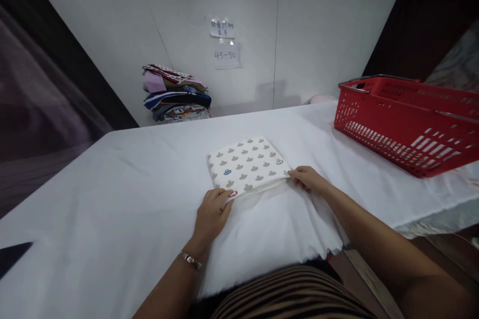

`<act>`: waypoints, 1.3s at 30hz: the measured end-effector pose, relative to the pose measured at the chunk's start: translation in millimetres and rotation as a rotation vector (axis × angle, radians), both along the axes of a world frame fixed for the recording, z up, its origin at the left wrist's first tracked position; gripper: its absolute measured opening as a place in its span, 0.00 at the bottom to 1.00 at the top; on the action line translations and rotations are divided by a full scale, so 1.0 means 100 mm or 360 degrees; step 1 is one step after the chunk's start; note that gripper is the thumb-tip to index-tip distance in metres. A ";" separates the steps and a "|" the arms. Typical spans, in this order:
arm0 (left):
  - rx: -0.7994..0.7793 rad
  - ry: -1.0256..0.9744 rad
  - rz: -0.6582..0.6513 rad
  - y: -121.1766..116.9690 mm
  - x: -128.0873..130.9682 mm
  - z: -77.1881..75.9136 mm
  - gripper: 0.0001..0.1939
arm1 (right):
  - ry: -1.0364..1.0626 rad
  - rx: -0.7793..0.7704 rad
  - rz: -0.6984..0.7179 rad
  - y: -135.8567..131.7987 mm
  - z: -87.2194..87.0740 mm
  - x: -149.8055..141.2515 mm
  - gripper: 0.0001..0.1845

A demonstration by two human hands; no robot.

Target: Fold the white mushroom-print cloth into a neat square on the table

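Fingers [224,198] of your left hand [210,217] pinch the near left corner of the folded cloth [247,165], while your right hand [307,178] nips the near right corner, so both hands are closed on its front edge. Holding it by the two near corners keeps the layers stacked and the fold square. That cloth lies flat near the middle of the table [112,199], just ahead of you: a soft, thick, roughly square packet, cream with rows of small grey shapes and a few coloured ones. Under it the table wears a smooth white sheet that rumples toward you. To your right sits a red basket [407,122] of slotted plastic with metal handles, well apart. A pile of folded fabrics [175,93] rests against the far wall.
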State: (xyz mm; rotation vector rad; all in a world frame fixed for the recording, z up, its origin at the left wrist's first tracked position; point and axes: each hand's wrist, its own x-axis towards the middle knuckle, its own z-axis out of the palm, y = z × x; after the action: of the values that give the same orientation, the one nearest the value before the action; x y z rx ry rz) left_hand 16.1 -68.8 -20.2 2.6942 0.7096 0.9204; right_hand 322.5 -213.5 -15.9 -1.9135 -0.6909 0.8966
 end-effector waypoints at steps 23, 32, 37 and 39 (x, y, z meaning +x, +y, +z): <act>-0.0115 -0.0044 -0.0069 -0.01 -0.02 0.02 0.11 | 0.0052 0.0076 -0.0072 0.19 0.16 0.00 0.16; -0.0125 -0.0031 -0.0086 -0.01 -0.02 0.01 0.11 | 0.0079 -0.0154 -0.0022 0.14 0.12 0.02 0.15; -0.0077 -0.0044 -0.0007 -0.03 -0.03 -0.01 0.13 | 0.0024 -0.0175 0.0034 0.15 0.14 0.02 0.14; -0.0078 -0.0044 0.0074 -0.04 -0.03 -0.01 0.13 | 0.0009 -0.0174 0.0039 0.15 0.14 0.01 0.14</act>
State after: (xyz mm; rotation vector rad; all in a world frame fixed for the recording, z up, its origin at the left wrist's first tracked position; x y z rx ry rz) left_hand 13.0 -72.3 -21.1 2.6276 0.7820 0.9364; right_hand 323.1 -198.5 -2.3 -2.0018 -0.6753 0.9728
